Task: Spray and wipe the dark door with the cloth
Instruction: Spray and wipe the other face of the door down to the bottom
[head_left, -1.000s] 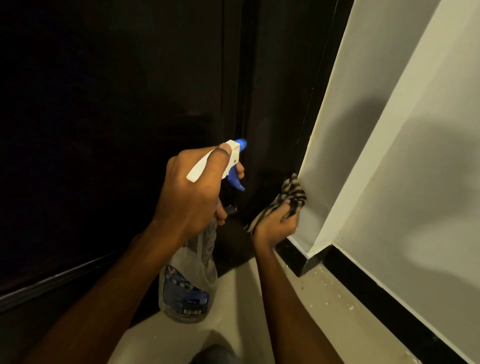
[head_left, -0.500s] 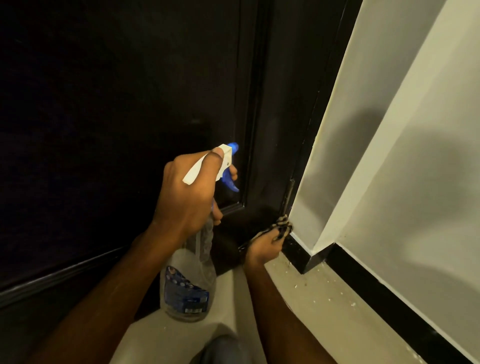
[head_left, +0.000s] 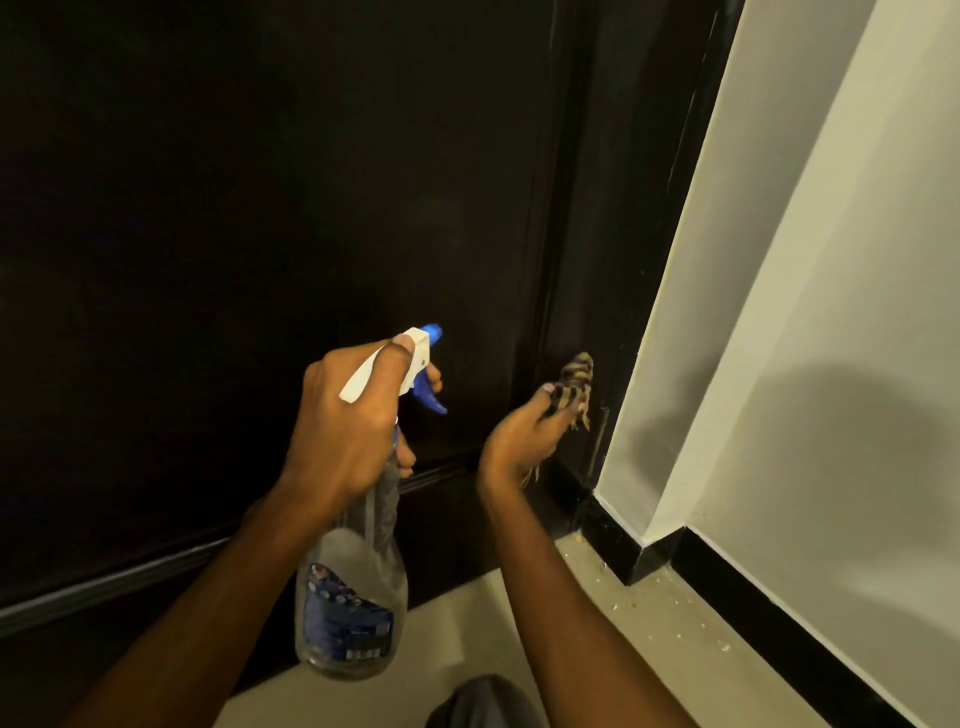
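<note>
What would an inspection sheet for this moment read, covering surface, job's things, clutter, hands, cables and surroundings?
Surface: dark door, shown low down; too dark to tell wet patches or streaks.
Job's things: clear spray bottle with a blue label, upright, nozzle aimed at the door; striped cloth against the door's right edge.
Clutter: pale crumbs on the floor along the skirting.
Hands: left hand grips the bottle's neck, a finger at the trigger; right hand holds the cloth.
Cables: nothing seen.
Surroundings: white wall to the right, black skirting at its foot.
</note>
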